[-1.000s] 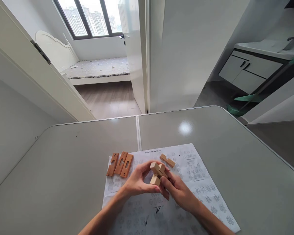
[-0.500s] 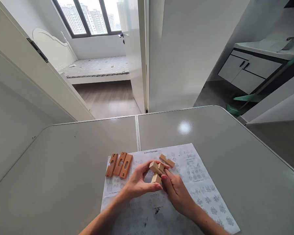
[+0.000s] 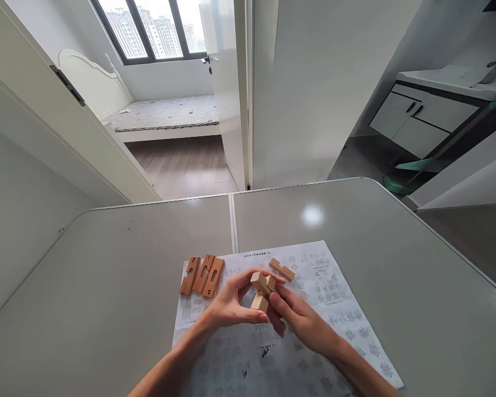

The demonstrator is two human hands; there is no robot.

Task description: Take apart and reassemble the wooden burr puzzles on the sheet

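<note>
Several light wooden blocks [image 3: 259, 281], fitted together in a cluster, are held just above a printed paper sheet [image 3: 334, 275]. My left hand [image 3: 231, 303] wraps the cluster from the left, thumb below and fingers behind it. From the right, my right hand [image 3: 300, 314] pinches the cluster with thumb and index finger, its other fingers lower down. The inner joints of the blocks are hidden by the fingers. A loose notched wooden piece [image 3: 281, 269] lies on the sheet beyond my hands. Reddish slotted wooden pieces [image 3: 206, 273] rest side by side at the sheet's upper left.
The sheet lies on a grey table [image 3: 107, 286] with a light seam [image 3: 233, 223]. Beyond its far edge are a wall, an open door [image 3: 225, 99] and a bed [image 3: 169, 113]. A white cabinet [image 3: 417, 116] stands at the far right.
The fingers of my right hand have spread lower beneath the blocks. The lower block has shifted slightly left and up with my left thumb. The view has moved a little.
</note>
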